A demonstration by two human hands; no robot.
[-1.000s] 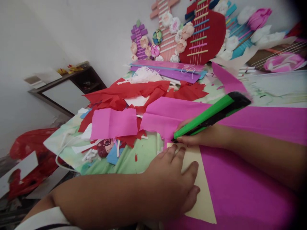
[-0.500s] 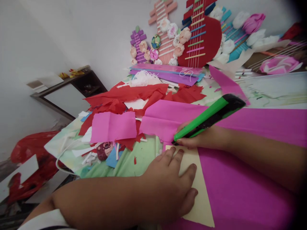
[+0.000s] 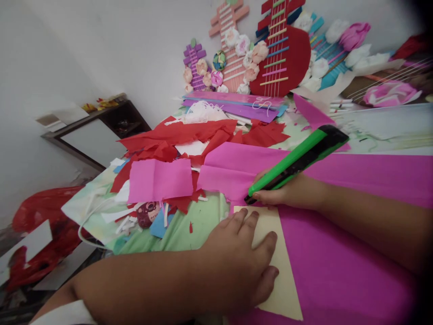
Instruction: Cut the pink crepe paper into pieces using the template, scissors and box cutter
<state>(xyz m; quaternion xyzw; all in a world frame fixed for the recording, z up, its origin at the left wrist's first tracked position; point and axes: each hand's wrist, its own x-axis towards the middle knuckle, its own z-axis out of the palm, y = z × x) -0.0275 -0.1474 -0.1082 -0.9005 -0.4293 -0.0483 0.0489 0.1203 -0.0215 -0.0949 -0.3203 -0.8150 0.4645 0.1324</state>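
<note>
My left hand (image 3: 241, 262) lies flat with its fingers spread, pressing on a cream piece of card (image 3: 284, 280). Under the card is a large sheet of magenta paper (image 3: 341, 257). My right hand (image 3: 287, 192) is closed around a green and black box cutter (image 3: 294, 162), which is tilted with its tip down at the left. That tip sits at the card's far edge, over the magenta paper; the blade itself is too small to make out.
Red paper scraps (image 3: 182, 135) and a loose pink piece (image 3: 160, 180) lie on the green cloth (image 3: 199, 221) at the left. White string (image 3: 204, 110) is heaped farther back. Paper guitars with flowers, one a red guitar (image 3: 294, 63), lean along the wall. A dark cabinet (image 3: 125, 122) stands beyond the table.
The box cutter and my right hand have shifted very slightly to the right along the card's far edge. My left hand stays pressed on the card.
</note>
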